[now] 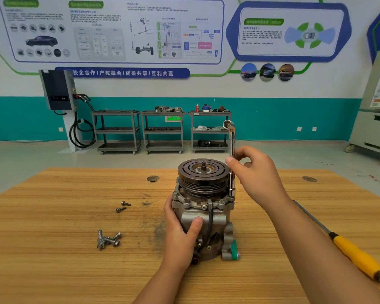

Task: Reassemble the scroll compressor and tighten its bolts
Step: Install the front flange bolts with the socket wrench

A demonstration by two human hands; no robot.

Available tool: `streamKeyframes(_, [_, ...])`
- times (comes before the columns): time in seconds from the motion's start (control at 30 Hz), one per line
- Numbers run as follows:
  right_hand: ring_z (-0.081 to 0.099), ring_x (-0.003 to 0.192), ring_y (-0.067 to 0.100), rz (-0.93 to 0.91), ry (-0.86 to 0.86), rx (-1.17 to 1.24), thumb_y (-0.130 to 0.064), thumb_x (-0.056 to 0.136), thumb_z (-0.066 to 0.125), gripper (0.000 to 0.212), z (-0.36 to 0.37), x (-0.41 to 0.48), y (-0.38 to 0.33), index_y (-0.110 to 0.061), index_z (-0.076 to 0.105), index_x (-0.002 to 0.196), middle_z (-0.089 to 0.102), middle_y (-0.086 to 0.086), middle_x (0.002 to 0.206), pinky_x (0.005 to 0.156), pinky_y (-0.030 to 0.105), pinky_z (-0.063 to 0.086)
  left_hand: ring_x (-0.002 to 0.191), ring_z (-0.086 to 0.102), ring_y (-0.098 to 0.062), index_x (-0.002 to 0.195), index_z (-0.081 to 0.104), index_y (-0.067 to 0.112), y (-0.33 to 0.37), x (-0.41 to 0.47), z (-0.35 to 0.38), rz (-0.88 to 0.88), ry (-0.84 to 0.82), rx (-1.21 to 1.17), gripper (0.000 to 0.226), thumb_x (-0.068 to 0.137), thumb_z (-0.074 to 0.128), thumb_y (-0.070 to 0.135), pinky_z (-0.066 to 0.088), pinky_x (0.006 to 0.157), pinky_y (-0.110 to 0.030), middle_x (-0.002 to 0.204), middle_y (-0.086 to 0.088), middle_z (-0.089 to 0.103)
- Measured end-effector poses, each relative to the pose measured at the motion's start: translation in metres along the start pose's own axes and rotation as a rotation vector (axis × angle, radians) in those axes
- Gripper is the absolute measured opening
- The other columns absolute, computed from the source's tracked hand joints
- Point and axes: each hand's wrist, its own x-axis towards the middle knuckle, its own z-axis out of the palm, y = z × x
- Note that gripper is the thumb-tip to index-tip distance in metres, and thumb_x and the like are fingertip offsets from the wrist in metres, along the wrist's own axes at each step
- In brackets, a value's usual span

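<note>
The scroll compressor (215,222) stands upright in the middle of the wooden table (53,249), its dark grooved pulley (201,174) on top. Several bolts sit in its upper flange. My left hand (181,229) grips the left side of the metal housing, thumb across the front. My right hand (253,172) pinches the shaft of an L-shaped socket wrench (231,150) that stands vertical, its lower end on a bolt at the flange's right edge. Two small bolts (122,206) lie to the left. A pile of longer bolts (108,239) lies nearer me.
A screwdriver with a yellow handle (358,257) lies on the table at the right, under my right forearm. Beyond the table stand three metal shelf carts (162,130) against the teal wall, a wall charger with cable (57,93) at the left and a cabinet on casters (373,132) at the right.
</note>
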Motion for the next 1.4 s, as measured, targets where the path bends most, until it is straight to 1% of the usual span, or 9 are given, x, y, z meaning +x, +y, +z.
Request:
streamKeyframes(0.07, [0.048,0.066,0.003,0.037,-0.012,0.075,-0.019,0.092,0.059,0.005,-0.001,0.004,-0.004,-0.021,0.060,0.097,0.059,-0.010,0.083,0.066,0.019,0.043,0.102,0.028,0.040,0.124,0.012,0.062,-0.001,0.000,0.000,-0.007,-0.004,0.004,0.079,0.058,0.056,0.072,0.028,0.078,0.010,0.126,0.036,0.027])
streamKeyframes(0.2, [0.053,0.050,0.001,0.092,-0.116,0.193,-0.008,0.096,0.050,0.017,-0.008,0.007,-0.008,-0.023,0.057,0.101,0.071,-0.004,0.087,0.048,0.013,0.040,0.103,0.028,0.039,0.124,0.009,0.064,-0.001,0.000,-0.001,-0.021,-0.008,0.007,0.081,0.058,0.055,0.073,0.030,0.078,0.008,0.126,0.037,0.027])
streamKeyframes(0.33, [0.056,0.053,0.003,0.095,-0.175,0.196,-0.004,0.097,0.048,0.023,-0.014,0.006,-0.004,-0.023,0.059,0.098,0.071,-0.004,0.084,0.049,0.017,0.042,0.103,0.026,0.040,0.121,0.008,0.068,-0.002,0.001,-0.001,-0.013,-0.006,0.026,0.079,0.058,0.056,0.075,0.027,0.078,0.010,0.127,0.038,0.027])
streamKeyframes(0.53, [0.054,0.046,0.006,0.065,-0.106,0.106,-0.021,0.089,0.065,0.014,-0.007,0.007,-0.003,-0.015,0.058,0.099,0.062,-0.001,0.086,0.047,0.017,0.041,0.103,0.027,0.040,0.122,0.009,0.067,-0.001,0.001,-0.001,-0.005,-0.005,0.021,0.079,0.058,0.056,0.075,0.026,0.076,0.011,0.126,0.038,0.027])
streamKeyframes(0.6, [0.052,0.044,0.004,0.065,-0.120,0.114,-0.020,0.093,0.058,0.005,-0.006,0.005,-0.003,-0.022,0.058,0.098,0.062,-0.001,0.093,0.046,0.017,0.042,0.101,0.027,0.041,0.122,0.009,0.066,-0.001,0.000,-0.001,-0.003,-0.005,0.020,0.079,0.058,0.056,0.075,0.025,0.076,0.012,0.125,0.038,0.027])
streamKeyframes(0.77, [0.054,0.050,0.005,0.125,-0.218,0.232,-0.007,0.099,0.043,0.023,-0.016,0.004,-0.002,-0.024,0.058,0.097,0.071,-0.004,0.090,0.050,0.017,0.045,0.102,0.027,0.041,0.122,0.010,0.067,-0.001,0.000,-0.001,-0.007,-0.008,0.027,0.078,0.058,0.056,0.075,0.029,0.076,0.010,0.124,0.038,0.029])
streamKeyframes(0.9, [0.055,0.047,0.008,0.090,-0.171,0.176,-0.012,0.094,0.057,0.006,-0.015,0.005,0.001,-0.016,0.059,0.098,0.069,0.001,0.085,0.047,0.020,0.044,0.102,0.028,0.040,0.121,0.010,0.068,-0.001,0.000,-0.002,-0.011,-0.006,0.033,0.079,0.057,0.056,0.077,0.028,0.076,0.010,0.125,0.037,0.029])
streamKeyframes(1.23, [0.058,0.052,0.006,0.103,-0.235,0.260,-0.006,0.093,0.057,0.014,-0.016,0.005,0.002,-0.019,0.060,0.095,0.073,-0.003,0.083,0.048,0.017,0.042,0.102,0.026,0.041,0.122,0.009,0.067,0.000,0.001,-0.001,-0.007,-0.011,0.029,0.080,0.058,0.055,0.076,0.027,0.076,0.010,0.124,0.039,0.027])
streamKeyframes(1.4, [0.054,0.046,0.005,0.097,-0.088,0.120,-0.021,0.085,0.071,0.015,-0.010,0.005,0.001,-0.016,0.057,0.090,0.063,0.002,0.076,0.051,0.022,0.045,0.101,0.030,0.040,0.122,0.011,0.065,0.000,0.001,0.000,-0.007,-0.013,0.018,0.079,0.059,0.056,0.074,0.028,0.076,0.010,0.125,0.037,0.029])
